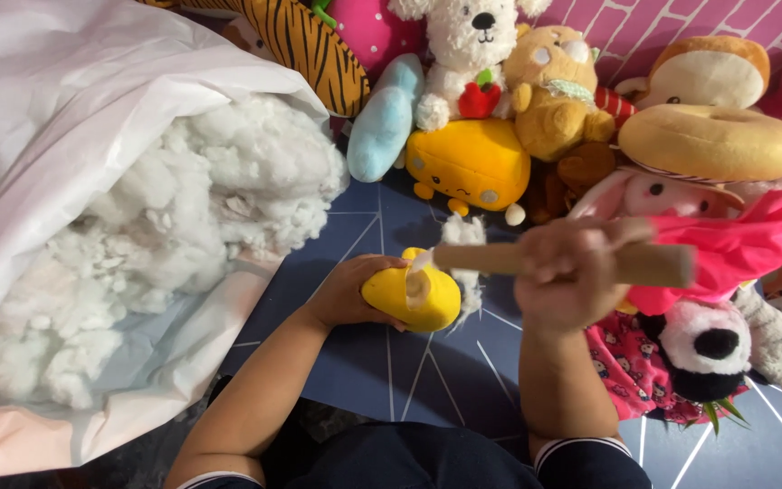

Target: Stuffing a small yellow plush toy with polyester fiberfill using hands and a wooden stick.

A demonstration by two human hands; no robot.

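Observation:
My left hand grips a small yellow plush toy lying on the dark blue mat. My right hand is closed around a wooden stick, held level. The stick's left tip points into an opening in the yellow toy, where white stuffing pokes out around it. A piece of bright pink fabric lies just right of my right hand, behind the stick's far end.
A large white plastic bag full of loose white fibre stuffing fills the left side. Several plush toys are piled along the back and right: a yellow block-shaped one, a white dog, a brown bear, a panda.

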